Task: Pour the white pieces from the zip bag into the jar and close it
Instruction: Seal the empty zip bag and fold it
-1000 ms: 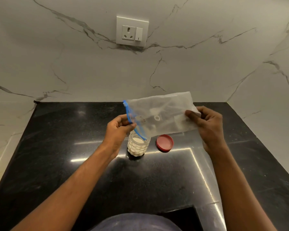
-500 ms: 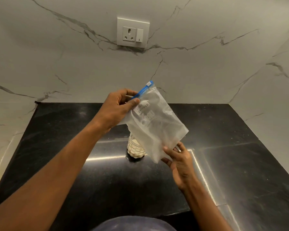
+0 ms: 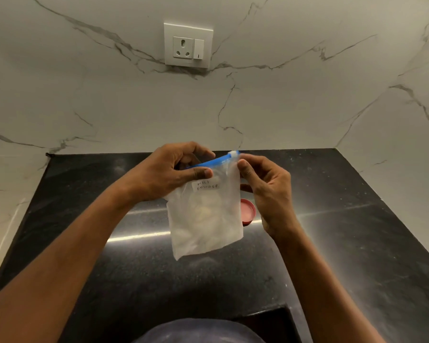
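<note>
Table (image 3: 89,243): black polished stone, glossy, with bright streaks of reflected light; white veined marble wall (image 3: 60,95) behind it and to the right.

Left hand (image 3: 169,174): at 10 o'clock from the bag's middle, raised over the table. Grip closed on the zip bag's top left corner, thumb across the front face just under the blue strip, fingers curled behind.

Zip bag (image 3: 206,219): translucent, hanging upright in the air between both hands, well above the table. Blue zip strip (image 3: 211,163) along the top edge, rising slightly to the right, with a pale slider at its right end. White label on the upper front, handwritten, second line reading "POWDER". Pale shapes show faintly through the plastic; whether they lie inside the bag or behind it cannot be told.

Jar: not visible as such; hidden by the bag if present.

Red lid (image 3: 248,211): lying flat on the table at 3 o'clock from the bag's middle, partly covered by the bag's right edge, inner side seemingly up.

Right hand (image 3: 268,191): at 2 o'clock from the bag's middle. Grip narrow, thumb and forefinger pinching the bag's top right edge just below the slider, other fingers loosely curled.

Socket and switch plate (image 3: 188,45): white, on the wall at 12 o'clock.
</note>
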`<state>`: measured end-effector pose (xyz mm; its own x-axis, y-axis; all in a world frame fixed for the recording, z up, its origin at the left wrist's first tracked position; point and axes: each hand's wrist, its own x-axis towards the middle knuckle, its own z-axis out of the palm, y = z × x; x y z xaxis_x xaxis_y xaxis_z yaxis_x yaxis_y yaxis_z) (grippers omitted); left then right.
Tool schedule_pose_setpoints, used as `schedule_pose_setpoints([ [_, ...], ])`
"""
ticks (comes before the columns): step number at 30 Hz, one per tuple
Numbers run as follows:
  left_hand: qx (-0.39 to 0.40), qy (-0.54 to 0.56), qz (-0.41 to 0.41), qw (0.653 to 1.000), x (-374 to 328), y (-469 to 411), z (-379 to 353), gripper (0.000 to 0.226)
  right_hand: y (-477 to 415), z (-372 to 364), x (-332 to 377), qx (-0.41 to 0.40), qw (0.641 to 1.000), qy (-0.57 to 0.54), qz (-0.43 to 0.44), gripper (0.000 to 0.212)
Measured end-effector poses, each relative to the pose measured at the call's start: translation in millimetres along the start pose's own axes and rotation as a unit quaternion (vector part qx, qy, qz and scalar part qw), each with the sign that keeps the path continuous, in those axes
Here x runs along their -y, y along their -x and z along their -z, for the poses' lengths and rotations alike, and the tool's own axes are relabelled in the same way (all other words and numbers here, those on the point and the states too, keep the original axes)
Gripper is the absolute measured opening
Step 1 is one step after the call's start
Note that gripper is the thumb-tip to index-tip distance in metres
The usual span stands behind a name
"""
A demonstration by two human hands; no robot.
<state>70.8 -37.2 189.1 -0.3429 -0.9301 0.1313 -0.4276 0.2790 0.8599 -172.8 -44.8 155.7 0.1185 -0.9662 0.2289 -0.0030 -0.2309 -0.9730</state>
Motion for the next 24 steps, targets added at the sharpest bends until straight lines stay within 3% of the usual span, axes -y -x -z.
schedule_pose_setpoints([
  [4,0.013,0.011,0.003,1.0,1.5,10.6,3.2,0.041,0.1,-2.8,5.8,0.021,0.999,-0.01,-0.024,0.017],
  [10,-0.008,-0.123,0.017,0.992,-7.0,20.7,1.6,0.069,8.7,-10.5,6.5,0.038,0.999,-0.025,-0.026,0.013],
  [15,-0.002,-0.107,-0.021,0.994,-25.0,12.8,-12.5,0.051,13.1,-22.1,8.5,0.08,0.995,-0.036,-0.038,0.015],
  [20,-0.036,-0.074,0.01,0.997,-22.6,18.6,-13.2,0.028,15.9,-25.1,10.3,0.083,0.995,-0.035,-0.049,0.017],
  [24,-0.052,-0.099,0.042,0.993,-18.1,24.7,-0.4,0.02,13.0,-23.3,12.3,0.041,0.997,-0.018,-0.058,0.013],
])
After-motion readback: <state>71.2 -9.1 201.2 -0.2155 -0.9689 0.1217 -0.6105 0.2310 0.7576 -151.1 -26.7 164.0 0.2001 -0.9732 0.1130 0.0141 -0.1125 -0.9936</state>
